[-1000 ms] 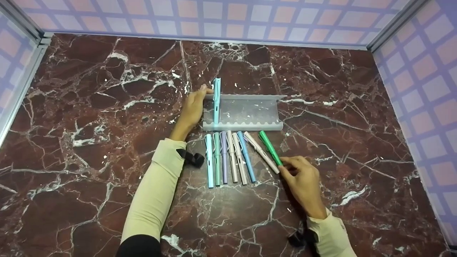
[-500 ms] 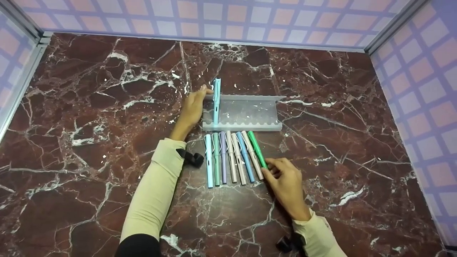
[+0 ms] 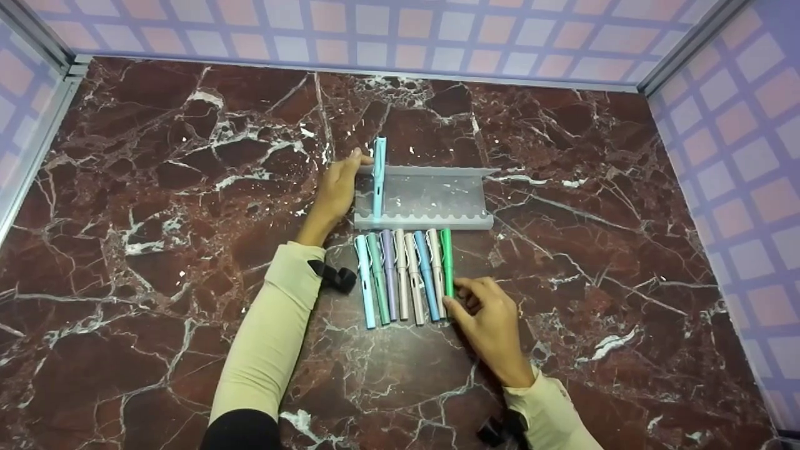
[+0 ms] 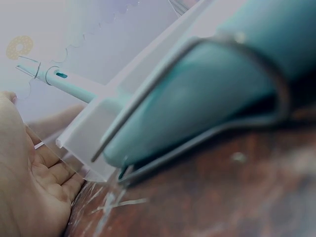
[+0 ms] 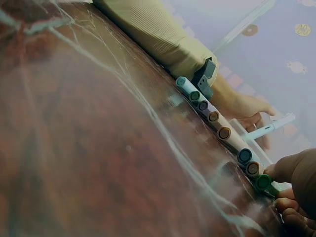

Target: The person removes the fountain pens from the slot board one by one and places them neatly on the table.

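Note:
My left hand (image 3: 337,190) holds the left end of a clear plastic pen holder (image 3: 437,223), with its fingers seen through the plastic in the left wrist view. One light blue pen (image 3: 379,187) lies in the holder's scalloped notches near that end. In front, several capped pens form a row, side by side: a pale blue pen (image 3: 366,284) leftmost, then green-grey, purple, beige and blue ones. At the right end, my right hand (image 3: 490,325) pinches the lower part of a green pen (image 3: 447,256) between thumb and fingers. That pen stands nearly parallel to its neighbours, against a beige pen (image 3: 436,269).
Dark red marbled table (image 3: 187,219) lies all around. Checked panels (image 3: 425,25) enclose the back and sides. A black strap mount (image 3: 334,276) on the left wrist sits close to the row's left end.
The right hand has moved left with the green pen, which has turned from slanted to nearly straight. The beige pen beside it and the whole row have closed together. The left hand stays put.

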The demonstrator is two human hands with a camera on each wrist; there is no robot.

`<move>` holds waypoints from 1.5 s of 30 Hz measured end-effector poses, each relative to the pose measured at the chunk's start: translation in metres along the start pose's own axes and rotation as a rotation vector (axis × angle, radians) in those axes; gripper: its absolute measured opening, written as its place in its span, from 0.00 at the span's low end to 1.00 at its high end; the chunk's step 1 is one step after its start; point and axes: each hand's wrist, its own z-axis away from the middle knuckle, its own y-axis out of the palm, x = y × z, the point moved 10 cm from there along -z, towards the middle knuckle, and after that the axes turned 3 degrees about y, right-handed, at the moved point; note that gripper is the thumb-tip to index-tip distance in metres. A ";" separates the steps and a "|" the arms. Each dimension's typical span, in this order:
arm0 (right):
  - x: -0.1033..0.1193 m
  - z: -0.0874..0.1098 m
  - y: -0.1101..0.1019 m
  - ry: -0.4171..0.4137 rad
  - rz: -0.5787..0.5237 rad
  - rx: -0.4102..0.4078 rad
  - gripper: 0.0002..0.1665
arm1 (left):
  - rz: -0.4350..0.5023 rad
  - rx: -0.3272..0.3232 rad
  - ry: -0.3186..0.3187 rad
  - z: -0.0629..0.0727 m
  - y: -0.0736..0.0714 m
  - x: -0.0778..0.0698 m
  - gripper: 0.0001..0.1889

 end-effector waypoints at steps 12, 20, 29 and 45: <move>-0.006 -0.047 0.002 0.025 -0.220 -0.051 0.09 | -0.009 -0.013 -0.013 0.003 -0.005 0.004 0.27; 0.027 -0.107 0.036 0.113 -0.237 0.157 0.12 | -0.012 0.045 -0.008 0.002 0.010 0.005 0.28; 0.031 -0.142 0.080 0.258 -0.239 0.307 0.16 | 0.070 0.042 0.003 0.001 0.013 0.003 0.26; 0.046 -0.153 0.112 0.269 -0.239 0.345 0.12 | 0.072 0.035 0.031 -0.001 0.003 -0.003 0.26</move>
